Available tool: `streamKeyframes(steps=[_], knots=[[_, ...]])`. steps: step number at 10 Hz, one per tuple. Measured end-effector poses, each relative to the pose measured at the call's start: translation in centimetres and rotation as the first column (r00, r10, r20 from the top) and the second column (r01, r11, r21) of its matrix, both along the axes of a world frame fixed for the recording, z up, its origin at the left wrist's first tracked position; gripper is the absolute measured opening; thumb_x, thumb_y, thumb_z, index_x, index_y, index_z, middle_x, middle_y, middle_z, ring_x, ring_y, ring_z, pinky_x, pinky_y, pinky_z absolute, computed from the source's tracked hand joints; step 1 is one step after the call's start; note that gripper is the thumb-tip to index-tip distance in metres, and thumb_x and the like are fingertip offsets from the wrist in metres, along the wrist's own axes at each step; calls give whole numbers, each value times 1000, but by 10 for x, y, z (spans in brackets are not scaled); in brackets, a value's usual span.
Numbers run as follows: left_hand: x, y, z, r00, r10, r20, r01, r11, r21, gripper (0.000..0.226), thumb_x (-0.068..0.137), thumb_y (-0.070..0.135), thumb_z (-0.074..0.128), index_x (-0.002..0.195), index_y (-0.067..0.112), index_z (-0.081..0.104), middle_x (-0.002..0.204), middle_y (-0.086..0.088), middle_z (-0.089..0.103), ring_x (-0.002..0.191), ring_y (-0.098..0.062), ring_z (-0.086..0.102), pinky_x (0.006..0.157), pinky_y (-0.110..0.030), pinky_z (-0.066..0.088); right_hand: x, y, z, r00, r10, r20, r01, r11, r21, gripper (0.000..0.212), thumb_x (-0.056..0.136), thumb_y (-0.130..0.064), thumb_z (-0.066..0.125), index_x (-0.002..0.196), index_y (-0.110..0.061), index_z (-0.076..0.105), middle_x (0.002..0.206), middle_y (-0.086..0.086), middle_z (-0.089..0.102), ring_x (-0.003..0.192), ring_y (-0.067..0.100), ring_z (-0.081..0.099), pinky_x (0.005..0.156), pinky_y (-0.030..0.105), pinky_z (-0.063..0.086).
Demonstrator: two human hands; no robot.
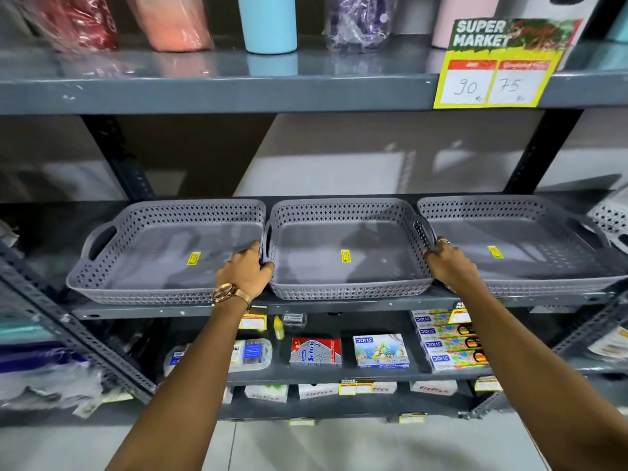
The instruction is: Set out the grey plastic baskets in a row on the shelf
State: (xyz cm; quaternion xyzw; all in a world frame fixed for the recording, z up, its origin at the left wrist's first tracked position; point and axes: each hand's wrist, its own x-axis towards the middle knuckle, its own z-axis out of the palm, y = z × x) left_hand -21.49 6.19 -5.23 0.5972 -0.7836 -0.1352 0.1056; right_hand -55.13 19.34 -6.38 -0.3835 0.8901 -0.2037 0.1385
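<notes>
Three grey perforated plastic baskets stand side by side on the grey metal shelf (163, 311): a left basket (153, 290), a middle basket (346, 288) and a right basket (543, 283). Each has a yellow sticker on its floor. My left hand (246, 270), with a gold watch at the wrist, grips the middle basket's left handle. My right hand (448, 261), wearing a ring, grips the same basket's right handle. The basket rests flat on the shelf, its sides touching its neighbours.
A white perforated basket (611, 219) sits at the far right of the shelf. Above, tumblers (266, 23) and a yellow price sign (499, 62) occupy the upper shelf. Below are stationery boxes (380, 351). Slotted uprights (115, 158) frame the bay.
</notes>
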Motion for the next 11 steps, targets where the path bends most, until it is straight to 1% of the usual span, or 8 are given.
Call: streamKeyframes(steps=[2,3,5,6,8,9,10,11], knots=[[-1,-2,-1,1000,-2,22,2,1000,-7,55,91,37,51,142,20,38,130,-20,61,114,-43,59,91,-48,50,4,1,4,1000,-5,-11,5,1000,22,27,92,-28,37,111,-11,45,113,23,62,101,40,59,91,52,48],[0,-2,-1,1000,-3,23,3,1000,-5,55,91,36,50,142,21,37,130,-19,61,114,-43,59,90,-48,50,7,2,7,1000,-4,-9,4,999,34,26,93,-28,37,111,-11,45,113,22,62,100,39,59,91,50,48],[0,0,0,1000,-11,22,12,1000,-20,53,92,37,48,141,21,37,125,-18,64,110,-41,61,88,-46,52,8,2,10,1000,-4,-3,4,999,49,22,94,-27,35,108,-12,43,106,17,59,90,33,54,89,48,46],[0,0,-1,1000,-12,29,14,999,-38,51,92,37,47,140,21,37,125,-18,63,110,-40,61,87,-45,52,5,-2,7,1000,6,-4,-5,999,42,23,93,-28,35,107,-11,44,105,17,59,91,34,55,91,49,47],[-1,-4,-4,999,-11,38,13,999,-38,53,91,38,49,140,20,38,124,-17,64,110,-41,62,87,-47,54,0,-4,4,1000,2,-14,-1,998,59,31,94,-31,35,113,-8,44,119,24,59,107,41,57,95,50,45],[0,-1,1,1000,-9,26,10,999,-39,54,92,42,48,139,18,39,127,-19,62,112,-42,60,87,-47,52,6,2,11,999,-22,-29,23,999,38,57,95,-51,30,130,-6,37,132,27,53,121,43,49,101,53,41],[3,14,12,1000,-10,13,11,995,-98,66,94,53,43,144,12,32,134,-23,53,120,-44,54,91,-50,48,17,18,23,987,-1,-162,-13,996,-86,73,93,-59,28,145,-8,26,146,22,42,134,41,35,104,55,36],[5,30,29,998,-30,60,44,964,-263,78,92,61,37,148,7,25,145,-24,41,131,-41,43,102,-51,40,48,51,54,975,110,-193,-161,949,-272,66,95,-51,38,143,-6,32,142,21,47,131,39,39,102,48,38]])
